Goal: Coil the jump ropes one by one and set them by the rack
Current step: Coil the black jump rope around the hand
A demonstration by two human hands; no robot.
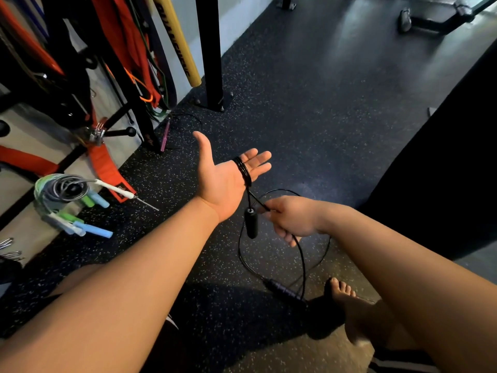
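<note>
While left hand spreads flat, right hand pinches black rope; lower handle shadowed.

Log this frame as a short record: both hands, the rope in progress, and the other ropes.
left hand: open, palm up, black jump rope wound round its fingers
right hand: pinches the free cord
hanging handle: below left hand
second handle: on the floor
coiled ropes: bundle, green, blue, white handles, far left
purple-handled rope: on floor
</note>
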